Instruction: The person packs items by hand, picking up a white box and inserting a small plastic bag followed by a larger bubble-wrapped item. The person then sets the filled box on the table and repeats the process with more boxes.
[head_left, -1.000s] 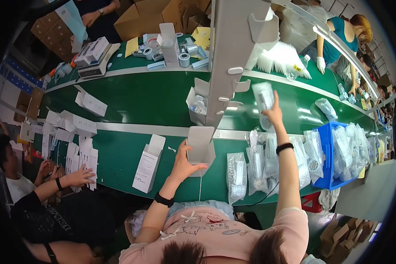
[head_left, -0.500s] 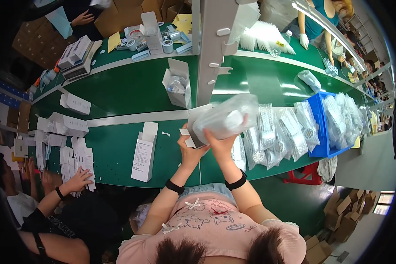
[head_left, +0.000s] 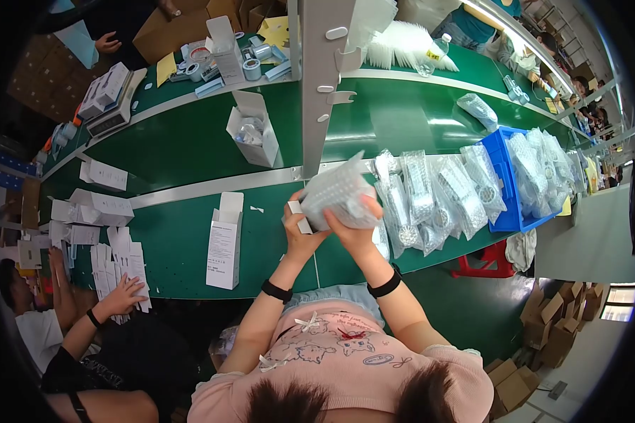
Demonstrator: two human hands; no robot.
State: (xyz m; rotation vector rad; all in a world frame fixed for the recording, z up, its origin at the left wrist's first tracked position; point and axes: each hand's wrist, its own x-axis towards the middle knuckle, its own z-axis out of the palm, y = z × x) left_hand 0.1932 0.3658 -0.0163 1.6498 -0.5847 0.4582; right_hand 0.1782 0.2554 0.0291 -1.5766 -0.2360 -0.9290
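Observation:
Over the near table edge, my left hand [head_left: 302, 238] is closed around a white carton [head_left: 300, 217], mostly hidden behind the pack and my fingers. My right hand [head_left: 354, 229] grips a clear bubble-wrap bag [head_left: 336, 192] with something pale inside, its exact kind blurred. The bag lies against the carton's opening; how far it sits inside is hidden. Left of my hands stands an upright white carton [head_left: 224, 247] with its top flap raised. Several bubble-wrapped items [head_left: 420, 194], some with round perforated heads, lie in a row to the right.
A blue crate [head_left: 504, 190] full of wrapped items stands at the right. An open carton [head_left: 254, 137] holding a wrapped item is behind the metal post [head_left: 319, 92]. At left, a co-worker's hand [head_left: 123, 295] rests on flat white cartons [head_left: 106, 264]. A red stool [head_left: 487, 261] is below.
My right hand has brought the bubble-wrap bag left and lower, more upright against the carton in my left hand. The whole view has shifted slightly.

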